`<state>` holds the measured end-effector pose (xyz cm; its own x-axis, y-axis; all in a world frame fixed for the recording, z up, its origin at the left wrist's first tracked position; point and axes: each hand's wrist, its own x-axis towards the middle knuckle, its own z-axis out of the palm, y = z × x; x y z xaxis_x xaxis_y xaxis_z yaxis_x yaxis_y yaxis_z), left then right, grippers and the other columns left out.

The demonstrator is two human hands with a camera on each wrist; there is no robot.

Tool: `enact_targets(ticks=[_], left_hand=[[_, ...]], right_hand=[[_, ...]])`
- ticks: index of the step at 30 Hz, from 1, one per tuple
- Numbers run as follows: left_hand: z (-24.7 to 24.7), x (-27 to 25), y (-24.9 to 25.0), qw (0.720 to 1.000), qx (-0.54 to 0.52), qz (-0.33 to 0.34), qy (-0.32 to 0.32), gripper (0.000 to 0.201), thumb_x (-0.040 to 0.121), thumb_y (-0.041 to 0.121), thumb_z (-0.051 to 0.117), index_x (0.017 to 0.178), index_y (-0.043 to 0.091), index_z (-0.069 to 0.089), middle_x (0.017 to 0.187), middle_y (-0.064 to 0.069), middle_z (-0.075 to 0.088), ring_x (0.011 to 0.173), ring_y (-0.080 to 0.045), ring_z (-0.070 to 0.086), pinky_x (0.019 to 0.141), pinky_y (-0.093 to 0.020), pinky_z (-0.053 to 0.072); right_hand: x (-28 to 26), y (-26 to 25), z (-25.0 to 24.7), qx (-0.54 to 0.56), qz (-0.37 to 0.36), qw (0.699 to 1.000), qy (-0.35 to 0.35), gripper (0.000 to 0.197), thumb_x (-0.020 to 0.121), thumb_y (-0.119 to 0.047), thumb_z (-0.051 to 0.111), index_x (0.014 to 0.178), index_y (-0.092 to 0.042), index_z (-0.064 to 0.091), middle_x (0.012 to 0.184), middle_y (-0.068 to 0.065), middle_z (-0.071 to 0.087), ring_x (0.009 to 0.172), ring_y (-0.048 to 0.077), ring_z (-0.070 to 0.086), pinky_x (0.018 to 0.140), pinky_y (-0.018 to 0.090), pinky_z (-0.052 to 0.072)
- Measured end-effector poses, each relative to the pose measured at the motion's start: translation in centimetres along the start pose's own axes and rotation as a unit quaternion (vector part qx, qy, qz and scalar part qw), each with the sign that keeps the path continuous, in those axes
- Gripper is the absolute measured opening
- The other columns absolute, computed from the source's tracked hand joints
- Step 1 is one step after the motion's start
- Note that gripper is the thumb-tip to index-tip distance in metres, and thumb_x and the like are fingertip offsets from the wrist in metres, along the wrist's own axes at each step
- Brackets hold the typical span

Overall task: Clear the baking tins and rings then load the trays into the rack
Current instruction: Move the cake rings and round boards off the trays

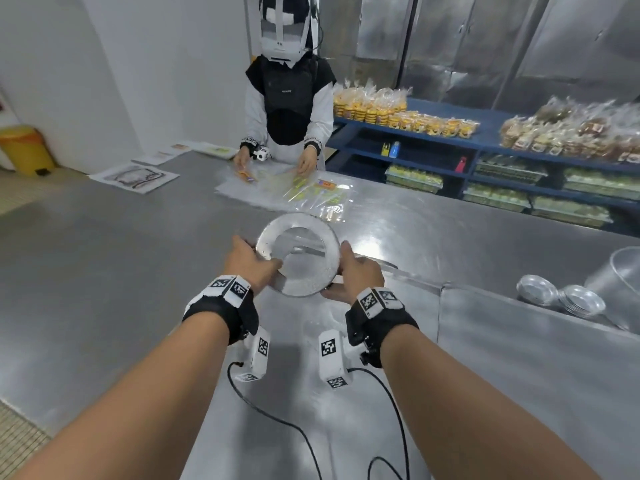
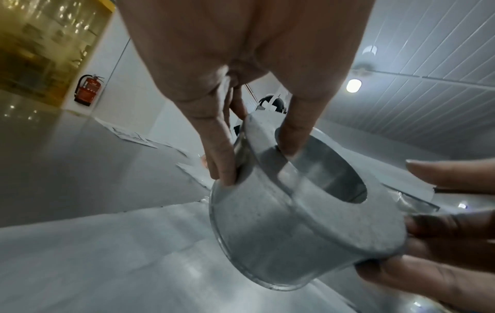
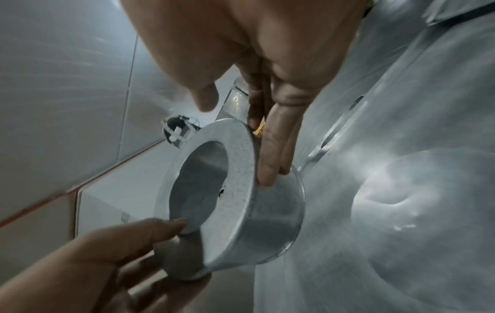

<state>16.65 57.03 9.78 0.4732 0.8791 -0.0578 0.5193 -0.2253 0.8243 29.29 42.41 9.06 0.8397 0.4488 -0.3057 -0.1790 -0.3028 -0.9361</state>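
Note:
A round metal baking ring (image 1: 299, 253) with a wide flat flange and a big round hole hangs tilted above the steel table, held between both hands. My left hand (image 1: 252, 259) grips its left rim, thumb in the hole and fingers on the outer wall (image 2: 270, 228). My right hand (image 1: 358, 271) holds the right side, fingers lying along the wall (image 3: 270, 222) and thumb raised off the flange. In the left wrist view my left fingers (image 2: 219, 156) pinch the ring's wall. In the right wrist view my right fingers (image 3: 273, 152) press on its rim.
The steel table (image 1: 121, 254) spreads all round. Stacks of small foil tins (image 1: 561, 294) and a clear tub (image 1: 620, 282) sit at the right. Another person (image 1: 287, 109) sorts plastic bags (image 1: 291, 190) across the table. Blue shelves (image 1: 485, 154) of packed bread stand behind.

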Motion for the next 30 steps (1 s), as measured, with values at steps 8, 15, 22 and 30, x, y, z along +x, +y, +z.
enact_targets(ticks=[8, 15, 22, 30], left_hand=[[0.3, -12.6, 3.7, 0.977, -0.201, -0.049, -0.050, 0.093, 0.057, 0.095, 0.046, 0.105, 0.017, 0.061, 0.111, -0.009, 0.063, 0.096, -0.034, 0.067, 0.069, -0.052, 0.062], [3.6, -23.8, 4.5, 0.951, -0.294, -0.063, -0.066, 0.066, 0.057, 0.062, 0.078, 0.085, 0.004, 0.063, 0.090, -0.023, 0.069, 0.085, -0.037, 0.071, 0.063, -0.044, 0.062], [8.1, -32.7, 2.7, 0.884, -0.392, -0.047, -0.251, 0.049, 0.076, 0.027, 0.074, 0.119, 0.013, 0.055, 0.094, -0.006, 0.059, 0.079, -0.016, 0.055, 0.068, -0.026, 0.042], [11.4, -40.5, 0.4, 0.871, -0.389, -0.079, -0.291, 0.033, 0.098, 0.037, 0.055, 0.117, 0.017, 0.072, 0.099, 0.002, 0.057, 0.087, -0.020, 0.046, 0.064, -0.031, 0.031]], right_hand=[[-9.7, 1.7, -10.8, 0.114, 0.055, 0.992, -0.014, 0.047, 0.091, -0.053, 0.060, 0.094, -0.006, 0.056, 0.077, 0.012, 0.062, 0.067, 0.026, 0.064, 0.064, 0.042, 0.062], [-18.8, 5.7, -20.1, 0.172, 0.046, 0.984, 0.017, 0.031, 0.080, -0.031, 0.080, 0.079, -0.004, 0.065, 0.077, 0.013, 0.068, 0.070, 0.033, 0.070, 0.068, 0.053, 0.061], [-25.3, 11.4, -27.3, 0.230, 0.043, 0.972, 0.007, 0.028, 0.090, -0.016, 0.069, 0.109, 0.005, 0.067, 0.094, 0.016, 0.064, 0.069, 0.030, 0.066, 0.075, 0.046, 0.061], [-30.7, 16.6, -32.2, 0.206, 0.029, 0.976, 0.061, 0.021, 0.086, -0.028, 0.074, 0.086, -0.008, 0.070, 0.078, 0.006, 0.074, 0.071, 0.021, 0.071, 0.071, 0.034, 0.058]])
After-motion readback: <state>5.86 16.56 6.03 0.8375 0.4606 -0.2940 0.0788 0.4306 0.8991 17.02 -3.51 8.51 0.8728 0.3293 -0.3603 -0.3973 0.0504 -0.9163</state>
